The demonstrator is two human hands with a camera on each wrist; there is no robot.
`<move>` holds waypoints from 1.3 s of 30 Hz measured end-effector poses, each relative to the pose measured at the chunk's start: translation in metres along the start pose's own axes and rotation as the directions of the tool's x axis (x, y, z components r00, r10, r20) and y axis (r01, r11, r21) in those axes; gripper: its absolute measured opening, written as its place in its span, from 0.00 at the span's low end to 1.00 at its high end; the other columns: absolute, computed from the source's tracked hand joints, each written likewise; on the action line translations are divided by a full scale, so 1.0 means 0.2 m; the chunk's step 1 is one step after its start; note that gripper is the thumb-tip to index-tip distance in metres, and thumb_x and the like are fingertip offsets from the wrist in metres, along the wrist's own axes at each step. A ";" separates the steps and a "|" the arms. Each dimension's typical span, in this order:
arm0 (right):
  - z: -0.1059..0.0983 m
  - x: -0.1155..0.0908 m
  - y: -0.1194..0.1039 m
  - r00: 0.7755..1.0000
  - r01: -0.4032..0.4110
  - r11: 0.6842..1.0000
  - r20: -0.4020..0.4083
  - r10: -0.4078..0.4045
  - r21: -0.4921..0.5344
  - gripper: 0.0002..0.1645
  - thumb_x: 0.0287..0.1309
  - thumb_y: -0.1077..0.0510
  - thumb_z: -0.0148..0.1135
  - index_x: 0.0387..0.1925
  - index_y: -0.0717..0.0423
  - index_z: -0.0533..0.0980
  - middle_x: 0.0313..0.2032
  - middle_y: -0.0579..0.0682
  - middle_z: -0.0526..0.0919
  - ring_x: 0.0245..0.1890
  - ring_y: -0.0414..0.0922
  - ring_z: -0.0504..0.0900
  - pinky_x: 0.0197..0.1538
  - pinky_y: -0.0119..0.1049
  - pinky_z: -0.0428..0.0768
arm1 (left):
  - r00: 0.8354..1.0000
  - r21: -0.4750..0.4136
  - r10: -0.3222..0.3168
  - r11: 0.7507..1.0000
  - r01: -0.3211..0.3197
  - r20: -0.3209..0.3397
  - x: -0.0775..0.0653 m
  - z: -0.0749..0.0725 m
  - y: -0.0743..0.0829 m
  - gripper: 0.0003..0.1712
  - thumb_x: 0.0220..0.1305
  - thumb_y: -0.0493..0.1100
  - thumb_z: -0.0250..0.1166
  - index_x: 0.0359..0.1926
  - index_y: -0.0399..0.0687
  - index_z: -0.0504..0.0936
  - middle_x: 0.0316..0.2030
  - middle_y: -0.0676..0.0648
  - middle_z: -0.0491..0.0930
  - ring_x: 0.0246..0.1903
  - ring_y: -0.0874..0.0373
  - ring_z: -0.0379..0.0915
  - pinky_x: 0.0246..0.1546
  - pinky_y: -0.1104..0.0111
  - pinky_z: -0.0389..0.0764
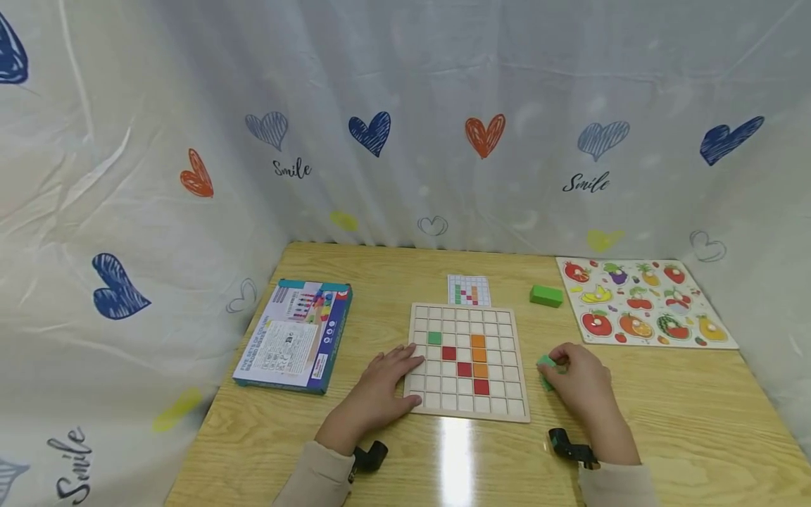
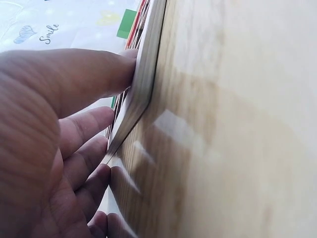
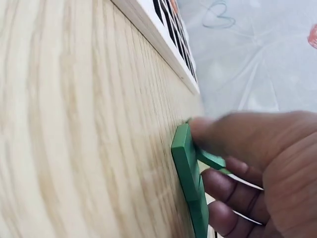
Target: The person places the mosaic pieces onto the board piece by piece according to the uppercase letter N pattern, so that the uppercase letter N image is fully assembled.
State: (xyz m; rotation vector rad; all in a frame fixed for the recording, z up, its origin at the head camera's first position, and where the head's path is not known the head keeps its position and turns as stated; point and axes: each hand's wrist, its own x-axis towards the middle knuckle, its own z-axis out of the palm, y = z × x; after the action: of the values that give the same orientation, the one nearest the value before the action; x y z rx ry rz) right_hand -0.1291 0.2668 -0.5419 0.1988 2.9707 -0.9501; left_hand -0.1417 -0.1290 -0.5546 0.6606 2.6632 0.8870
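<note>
The left hand (image 1: 380, 391) lies flat with straight fingers on the left edge of the board (image 1: 469, 415). The right hand (image 1: 583, 384) pinches a green tile (image 1: 546, 363) with curled fingers, down on the table (image 1: 697, 422) just right of the board. A green box (image 1: 546, 296) sits behind the board.

Green tile (image 1: 546, 363), red-orange-green board (image 1: 469, 361), perhaps heart-patterned curtain (image 1: 405, 120).

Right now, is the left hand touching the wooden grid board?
Touching. The left wrist view shows the left hand with its thumb pressed against the edge of the grid board.
</note>
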 end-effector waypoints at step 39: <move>0.47 0.18 -0.72 0.919 0.377 0.922 0.084 -0.384 0.085 0.03 0.68 0.59 0.75 0.39 0.47 0.87 0.34 0.40 0.89 0.35 0.40 0.76 0.45 0.41 0.78 | 1.000 0.019 -0.005 1.000 0.005 -0.012 0.00 -0.01 0.02 0.40 0.71 0.52 0.74 0.80 0.54 0.73 0.85 0.49 0.62 0.86 0.45 0.52 0.88 0.44 0.50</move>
State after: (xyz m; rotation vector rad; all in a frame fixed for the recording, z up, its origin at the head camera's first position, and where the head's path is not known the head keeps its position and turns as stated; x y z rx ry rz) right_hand -0.1841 0.1004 -0.5381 -0.4332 2.9404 -1.0547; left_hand -0.1410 -0.1277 -0.5506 0.6542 2.6856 0.8683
